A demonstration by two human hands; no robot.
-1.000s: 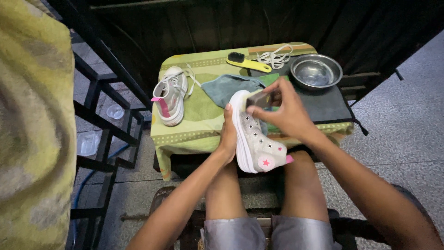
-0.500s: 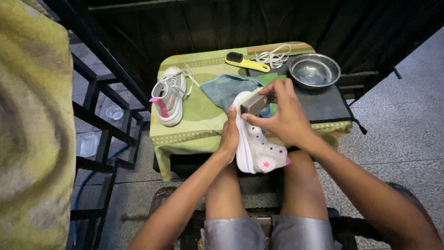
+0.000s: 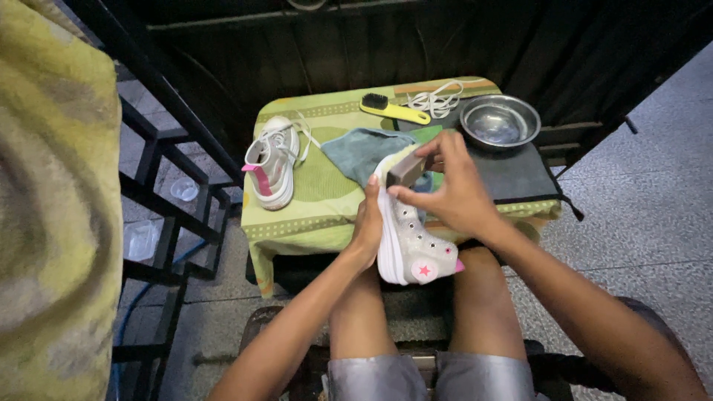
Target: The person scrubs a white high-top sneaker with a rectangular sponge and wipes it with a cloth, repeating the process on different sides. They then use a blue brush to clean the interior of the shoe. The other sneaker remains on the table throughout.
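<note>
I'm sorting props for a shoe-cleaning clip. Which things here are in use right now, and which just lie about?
In use:
- left hand gripping the held sneaker
- right hand pressing a small grey block on its toe

Lying about:
- second sneaker
- teal cloth
- yellow brush
- white laces
- steel bowl
- dark mat

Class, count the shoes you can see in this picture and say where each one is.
2. One white shoe is held upright over the lap by the left hand, while the right hand presses a small block to it. The other shoe lies on the table, left side. None look hidden.
</note>
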